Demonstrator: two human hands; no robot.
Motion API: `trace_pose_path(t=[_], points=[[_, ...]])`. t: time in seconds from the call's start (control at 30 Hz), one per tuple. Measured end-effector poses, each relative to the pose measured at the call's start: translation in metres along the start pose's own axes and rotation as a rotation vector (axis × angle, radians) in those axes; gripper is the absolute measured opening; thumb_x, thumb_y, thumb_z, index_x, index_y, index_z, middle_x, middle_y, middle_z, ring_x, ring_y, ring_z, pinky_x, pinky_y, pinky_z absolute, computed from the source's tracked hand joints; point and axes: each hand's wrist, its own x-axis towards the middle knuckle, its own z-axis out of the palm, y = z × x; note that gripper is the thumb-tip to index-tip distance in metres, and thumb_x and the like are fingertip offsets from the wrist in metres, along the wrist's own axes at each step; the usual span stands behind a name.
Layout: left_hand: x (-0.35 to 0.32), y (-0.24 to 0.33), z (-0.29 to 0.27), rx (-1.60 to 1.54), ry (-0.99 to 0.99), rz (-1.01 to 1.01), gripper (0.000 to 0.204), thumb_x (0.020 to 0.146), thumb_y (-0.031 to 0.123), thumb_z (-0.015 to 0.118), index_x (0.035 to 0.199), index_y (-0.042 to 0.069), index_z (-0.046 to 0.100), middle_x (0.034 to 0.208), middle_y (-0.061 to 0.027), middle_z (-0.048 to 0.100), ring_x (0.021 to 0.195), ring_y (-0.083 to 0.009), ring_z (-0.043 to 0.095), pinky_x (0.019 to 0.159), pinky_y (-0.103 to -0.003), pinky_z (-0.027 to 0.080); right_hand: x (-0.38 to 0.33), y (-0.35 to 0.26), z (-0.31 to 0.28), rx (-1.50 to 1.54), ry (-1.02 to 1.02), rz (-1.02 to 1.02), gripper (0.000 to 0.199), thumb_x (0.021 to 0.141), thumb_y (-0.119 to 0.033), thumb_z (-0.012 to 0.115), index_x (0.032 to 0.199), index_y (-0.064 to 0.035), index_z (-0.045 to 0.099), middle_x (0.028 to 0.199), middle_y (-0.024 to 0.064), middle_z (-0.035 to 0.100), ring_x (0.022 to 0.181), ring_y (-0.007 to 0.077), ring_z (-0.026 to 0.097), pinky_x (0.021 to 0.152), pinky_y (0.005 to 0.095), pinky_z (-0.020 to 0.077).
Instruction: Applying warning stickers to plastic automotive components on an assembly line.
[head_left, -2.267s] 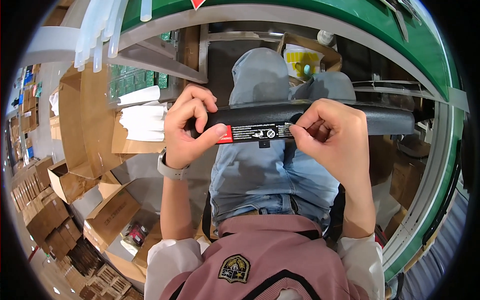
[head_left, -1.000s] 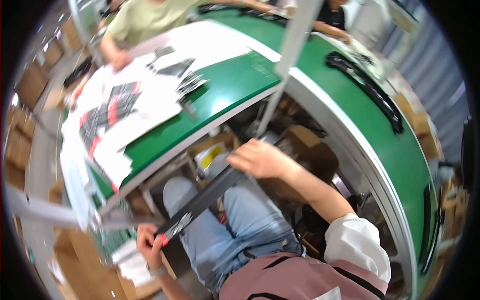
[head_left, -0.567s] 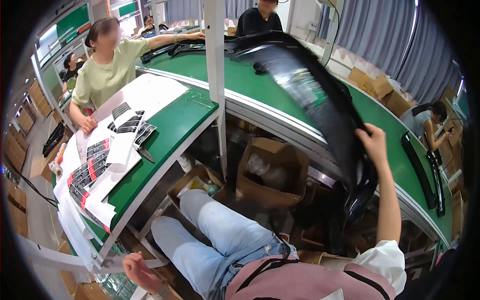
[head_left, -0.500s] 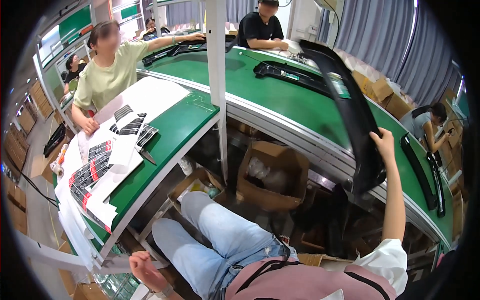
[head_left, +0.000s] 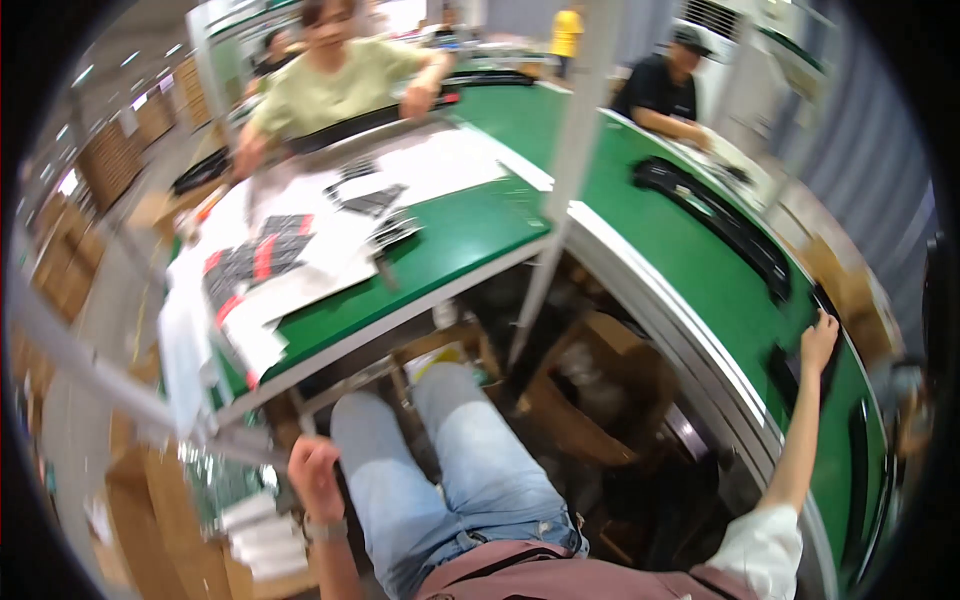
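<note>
On the green work surface at the right, my right hand [head_left: 820, 342] is closed on a long black plastic panel [head_left: 788, 372]. My hand and arm hide part of this panel, which lies on or just above the surface. Farther up the same surface rests a similar black panel [head_left: 715, 215]. Beside my left knee, my left hand [head_left: 316, 472] hangs with curled fingers and nothing visible in them; a watch is on its wrist.
More black parts [head_left: 858, 480] lie nearer on the right. A green side table [head_left: 460, 240] bears white sheets and label strips [head_left: 265, 255]. Across it, a person handles a long black part [head_left: 350, 125]. A metal post [head_left: 570, 150] stands between the tables; a cardboard box [head_left: 610, 400] is below.
My right hand has swung the raised black panel away and down to the green surface. The view has turned left. Across the side table, the person now has a long black part in hand.
</note>
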Motion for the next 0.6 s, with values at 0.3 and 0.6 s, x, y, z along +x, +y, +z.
trace_pose_path(t=[0.3, 0.6], points=[[0.013, 0.017, 0.05, 0.222, -0.098, 0.028, 0.004, 0.091, 0.005, 0.061, 0.09, 0.004, 0.057, 0.086, -0.0002, 0.058, 0.08, -0.0088, 0.056, 0.076, -0.024, 0.046, -0.103, -0.503, -0.17, 1.412, -0.337, -0.894, 0.03, 0.08, 0.003, 0.063, 0.108, -0.006, 0.062, 0.109, 0.0127, 0.061, 0.091, 0.0304, 0.065, 0.076, 0.0352, 0.053], [0.018, 0.052, 0.02, 0.496, 0.076, 0.242, 0.005, 0.087, -0.001, 0.062, 0.091, -0.001, 0.058, 0.087, -0.0035, 0.059, 0.08, -0.0094, 0.057, 0.075, -0.024, 0.047, -0.223, -0.694, -0.318, 1.758, -0.362, -1.068, 0.048, 0.078, -0.013, 0.071, 0.123, -0.0076, 0.055, 0.103, 0.0144, 0.061, 0.093, 0.0311, 0.064, 0.075, 0.04, 0.0531]])
